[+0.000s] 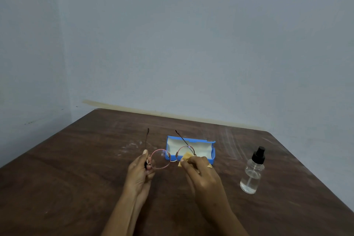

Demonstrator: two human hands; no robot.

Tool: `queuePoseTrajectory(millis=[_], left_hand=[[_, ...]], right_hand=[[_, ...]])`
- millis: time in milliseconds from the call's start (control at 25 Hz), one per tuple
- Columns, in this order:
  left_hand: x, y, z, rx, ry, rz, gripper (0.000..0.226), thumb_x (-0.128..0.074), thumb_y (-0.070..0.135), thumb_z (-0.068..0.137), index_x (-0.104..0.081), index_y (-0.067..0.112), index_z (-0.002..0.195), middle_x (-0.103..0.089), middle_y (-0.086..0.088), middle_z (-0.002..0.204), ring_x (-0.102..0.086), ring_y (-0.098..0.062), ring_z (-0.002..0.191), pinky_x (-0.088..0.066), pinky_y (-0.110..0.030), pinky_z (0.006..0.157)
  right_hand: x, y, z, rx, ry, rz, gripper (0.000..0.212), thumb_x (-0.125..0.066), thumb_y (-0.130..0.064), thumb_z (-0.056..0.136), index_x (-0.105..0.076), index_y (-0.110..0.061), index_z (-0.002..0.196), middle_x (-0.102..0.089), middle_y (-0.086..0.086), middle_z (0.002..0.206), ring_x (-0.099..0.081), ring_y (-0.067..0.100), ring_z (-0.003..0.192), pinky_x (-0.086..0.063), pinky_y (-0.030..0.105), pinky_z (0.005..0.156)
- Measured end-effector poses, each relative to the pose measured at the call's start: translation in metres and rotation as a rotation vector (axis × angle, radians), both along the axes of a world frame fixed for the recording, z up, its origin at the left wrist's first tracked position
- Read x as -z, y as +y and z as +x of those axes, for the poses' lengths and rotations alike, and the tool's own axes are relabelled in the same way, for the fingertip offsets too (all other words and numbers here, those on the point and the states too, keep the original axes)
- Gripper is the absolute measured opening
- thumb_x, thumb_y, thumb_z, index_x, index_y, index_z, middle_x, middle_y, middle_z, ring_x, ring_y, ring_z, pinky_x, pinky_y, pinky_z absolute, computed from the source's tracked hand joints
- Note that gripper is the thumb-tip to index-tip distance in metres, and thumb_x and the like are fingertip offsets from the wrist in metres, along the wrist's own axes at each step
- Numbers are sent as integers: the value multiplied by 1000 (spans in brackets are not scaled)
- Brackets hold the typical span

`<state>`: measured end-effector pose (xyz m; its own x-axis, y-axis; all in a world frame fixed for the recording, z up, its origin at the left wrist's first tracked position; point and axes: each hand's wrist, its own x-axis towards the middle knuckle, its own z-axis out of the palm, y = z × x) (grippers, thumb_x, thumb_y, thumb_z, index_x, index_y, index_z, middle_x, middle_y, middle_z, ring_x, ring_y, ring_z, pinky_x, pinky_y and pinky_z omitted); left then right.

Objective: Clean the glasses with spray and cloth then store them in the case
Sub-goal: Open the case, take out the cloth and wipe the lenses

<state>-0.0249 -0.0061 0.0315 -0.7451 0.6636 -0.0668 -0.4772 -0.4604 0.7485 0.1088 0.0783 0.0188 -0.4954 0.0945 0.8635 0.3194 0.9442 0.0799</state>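
- Head view: left hand [140, 170] grips the glasses [168, 156] by one hinge.
- Right hand [199, 172] pinches a yellow cloth [185, 157] against a lens, apparently mid-wipe.
- Next, likely fold them into the open case [191, 149].

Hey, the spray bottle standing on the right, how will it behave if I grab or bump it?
The spray bottle looks clear, smooth and round: probably rigid, perhaps slippery. Standing tall and narrow, it may tip if bumped near its black cap, then likely roll across the table.
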Motion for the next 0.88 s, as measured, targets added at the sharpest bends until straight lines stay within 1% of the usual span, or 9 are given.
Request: queuePoseTrajectory(millis=[200,360,440,520,600,640,720,760,880], left_hand=[[0,-1,-2,17,-53,42,37,-36,13,95,-36,10,58,-34,8,30,-25,0,22,-15,-9,23],[0,-1,-2,39,-56,47,37,-37,14,95,-36,10,59,-34,8,31,-25,0,23,-15,-9,23],[0,-1,-1,39,-41,42,37,-37,14,95,-36,10,58,-34,8,31,-25,0,23,-15,-9,24],[0,-1,0,37,-31,32,37,-37,13,95,-36,11,59,-34,9,31,-25,0,23,-15,-9,24],[1,-1,0,38,-30,26,36,-37,13,95,-37,11,59,-35,9,31,-25,0,23,-15,-9,24],[1,0,0,41,-29,28,37,-37,13,95,-37,11,58,-34,8,31,-25,0,23,-15,-9,25],[1,0,-1,43,-28,35,37,-37,13,95,-36,11,58,-34,9,31,-24,0,23,-14,-9,25],[1,0,-1,44,-26,39,37,-37,13,95,-36,11,58,-34,9,31,-24,0,23,-14,-9,25],[1,-1,1,44,-12,42,36,-37,14,95,-36,11,59,-34,9,31,-25,0,23,-15,-10,25]], right_hand=[[-4,7,8,38,21,-13,28,-44,-17,89,-70,-7,91,-67,5,83,-55,11,78,-49,19,62],[-10,14,12,60,42,-53,23,-50,-9,80,-69,-6,92,-66,5,85,-53,11,80,-46,21,64],[-13,16,11,35,99,-150,19,-57,-4,78,-70,-6,92,-65,4,85,-51,8,83,-47,16,67],[-18,13,10,-37,233,-403,21,-66,4,75,-71,-8,92,-61,-1,82,-52,-2,82,-44,4,68],[-24,10,11,-101,390,-678,25,-69,4,74,-71,-16,90,-62,-5,79,-56,-11,79,-42,0,62],[-27,9,13,-134,447,-825,25,-68,2,76,-70,-19,91,-63,-5,80,-57,-12,78,-43,1,61],[-29,10,18,-200,515,-1114,21,-64,-4,81,-68,-17,96,-64,-7,87,-60,-11,78,-46,3,62],[-28,11,21,-231,544,-1236,20,-63,-5,82,-67,-15,99,-65,-6,89,-61,-6,79,-48,6,64],[-28,16,29,-333,648,-1525,18,-61,-6,83,-66,-11,99,-67,3,96,-61,13,89,-50,25,77]])
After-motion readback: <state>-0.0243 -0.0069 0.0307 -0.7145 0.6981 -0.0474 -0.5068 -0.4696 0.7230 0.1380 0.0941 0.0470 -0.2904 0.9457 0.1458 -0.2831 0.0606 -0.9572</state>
